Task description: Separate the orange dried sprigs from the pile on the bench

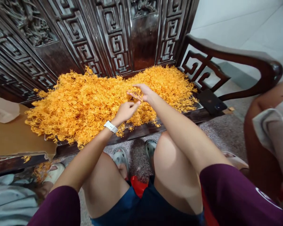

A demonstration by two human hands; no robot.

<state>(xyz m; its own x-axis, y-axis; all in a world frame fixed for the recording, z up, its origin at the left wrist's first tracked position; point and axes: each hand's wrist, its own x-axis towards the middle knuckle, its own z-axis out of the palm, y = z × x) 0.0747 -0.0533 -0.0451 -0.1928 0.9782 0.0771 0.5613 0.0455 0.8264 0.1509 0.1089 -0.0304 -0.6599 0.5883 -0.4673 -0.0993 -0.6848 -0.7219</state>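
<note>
A long heap of orange plastic flower sprigs (82,103) covers much of the dark wooden bench seat. Over the heap's front middle, my left hand (126,112), with a white watch on the wrist, is closed with its fingers curled and its thumb reaching toward the other hand. What its fingertips grip is hidden. Close beside it, my right hand (145,93) holds a small orange sprig (139,98) between thumb and fingers, with the index finger stretched out to the left. Both hands nearly meet at this sprig.
Behind the heap rises a carved bench back (145,44); a curved armrest (240,56) stands right. A dark phone (211,102) lies at the seat's right end. Cardboard (19,135) lies left. Other people's legs are at both sides, and loose sprigs lie on the floor at left.
</note>
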